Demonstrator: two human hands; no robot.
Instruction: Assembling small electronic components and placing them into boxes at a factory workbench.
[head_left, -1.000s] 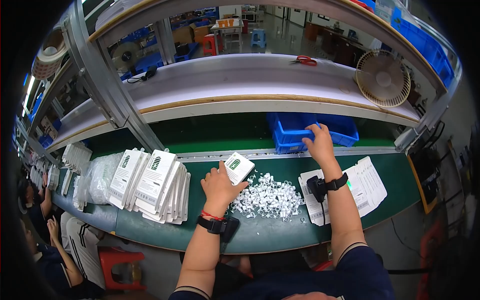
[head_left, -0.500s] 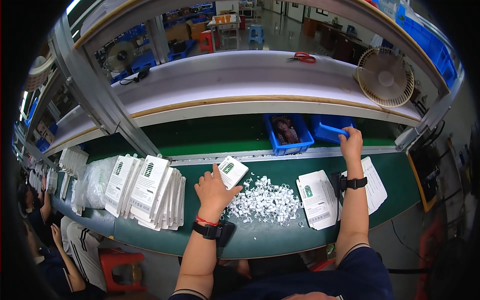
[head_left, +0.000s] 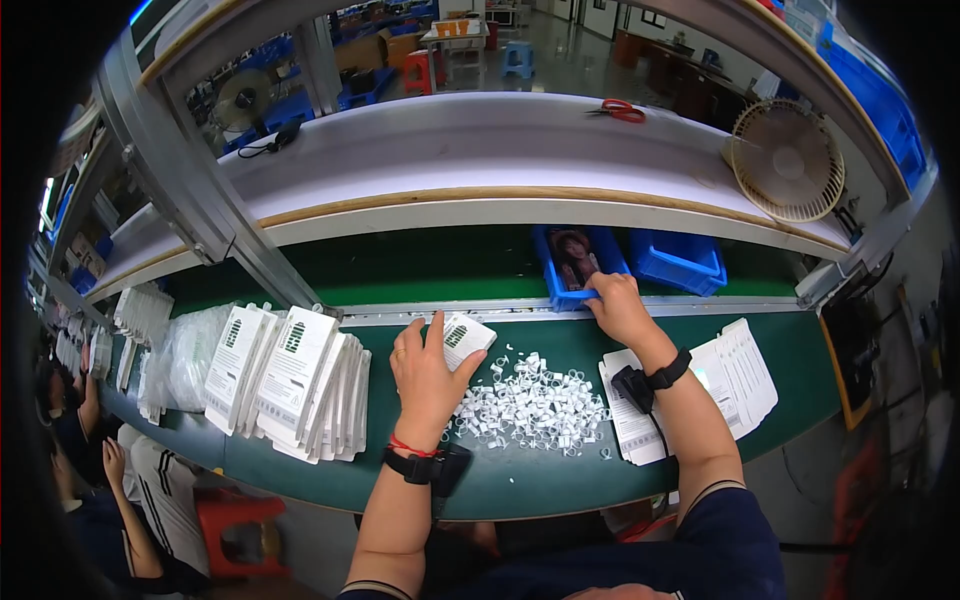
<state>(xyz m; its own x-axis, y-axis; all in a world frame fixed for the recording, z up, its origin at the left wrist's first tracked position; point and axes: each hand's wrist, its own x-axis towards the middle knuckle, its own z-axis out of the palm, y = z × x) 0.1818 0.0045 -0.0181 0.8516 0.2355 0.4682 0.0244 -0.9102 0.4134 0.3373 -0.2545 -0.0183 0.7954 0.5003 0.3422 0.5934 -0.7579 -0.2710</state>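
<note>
My left hand [head_left: 425, 378] is closed around the near and left edges of a white printed card [head_left: 467, 338], with green marks on it, lying slantwise on the bench; some fingertips are hidden. Beside that hand lies a loose heap of small white plastic clips [head_left: 535, 405]. My right hand [head_left: 624, 310] reaches forward and grips the front rim of a blue bin [head_left: 568, 299]. Inside the bin lies a dark flat item with a picture [head_left: 577, 258]. Under my right wrist are more white printed cards [head_left: 640, 435], partly covered by the arm and a black wrist device [head_left: 634, 385].
Stacks of white cards [head_left: 295, 375] and a clear plastic bag [head_left: 190, 360] stand on the left. A second blue bin [head_left: 680, 265] sits at the back right. Overhead runs a shelf [head_left: 480, 150] with red scissors [head_left: 622, 112] and a fan [head_left: 788, 160]. Another person's arm [head_left: 130, 500] shows far left.
My right hand has let go of the right blue bin, which now sits level, and moved left to the other bin. My left hand has closed more around the card.
</note>
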